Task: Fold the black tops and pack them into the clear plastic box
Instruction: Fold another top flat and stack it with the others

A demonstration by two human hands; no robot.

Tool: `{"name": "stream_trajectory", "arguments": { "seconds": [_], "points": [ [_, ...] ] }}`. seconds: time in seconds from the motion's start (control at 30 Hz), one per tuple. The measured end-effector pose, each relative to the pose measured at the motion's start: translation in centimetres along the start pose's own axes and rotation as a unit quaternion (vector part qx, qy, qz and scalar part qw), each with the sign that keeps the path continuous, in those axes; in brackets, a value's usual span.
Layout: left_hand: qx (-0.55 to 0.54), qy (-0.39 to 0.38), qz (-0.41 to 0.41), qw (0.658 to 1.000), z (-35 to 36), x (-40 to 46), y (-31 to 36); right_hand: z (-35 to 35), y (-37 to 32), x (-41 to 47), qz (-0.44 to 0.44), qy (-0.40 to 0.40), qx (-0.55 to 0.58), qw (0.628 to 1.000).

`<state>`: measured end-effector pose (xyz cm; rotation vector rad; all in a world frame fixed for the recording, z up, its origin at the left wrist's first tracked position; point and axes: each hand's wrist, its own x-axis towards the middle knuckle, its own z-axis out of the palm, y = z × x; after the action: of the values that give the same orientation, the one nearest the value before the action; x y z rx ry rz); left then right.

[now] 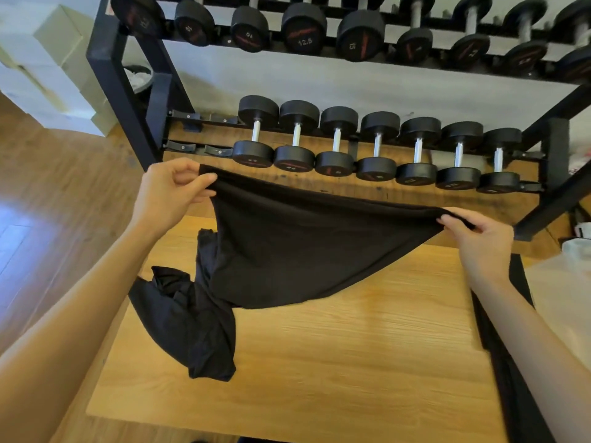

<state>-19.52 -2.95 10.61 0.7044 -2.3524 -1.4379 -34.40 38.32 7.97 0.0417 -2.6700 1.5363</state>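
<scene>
A black dumbbell rack [134, 100] fills the far side of the view, its lower tier carrying a row of black dumbbells [377, 148] with chrome handles. In front of it stands the wooden bench [351, 362], pale and grained. Above the bench hangs a black top [303, 251], stretched by its upper edge between both hands — its lower part sags down to touch the bench surface. A second black top [192, 321] lies crumpled at the bench's left edge, partly under the held one. The left hand [169, 193] pinches the top's left corner between thumb and fingers; the right hand [476, 238] is closed on the right corner. At the far right edge, something pale and translucent shows — too blurred to identify.
</scene>
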Motion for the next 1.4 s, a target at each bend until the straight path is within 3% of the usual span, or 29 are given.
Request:
{"name": "stream_trajectory", "arguments": {
  "seconds": [0.43,0.8,1.4],
  "points": [
    [0.021,0.013,0.061,0.998,9.8,7.8,5.4,-3.7,1.3,9.7,-0.033,0.054,-0.020,0.998],
    [0.018,0.044,0.093,0.995,13.3,11.6,9.4,-4.7,2.5,14.7,-0.041,0.061,0.008,0.997],
    [0.031,0.051,0.054,0.997,12.3,3.9,6.3,-6.9,6.0,11.6,-0.052,0.002,0.042,0.998]
  ]
}}
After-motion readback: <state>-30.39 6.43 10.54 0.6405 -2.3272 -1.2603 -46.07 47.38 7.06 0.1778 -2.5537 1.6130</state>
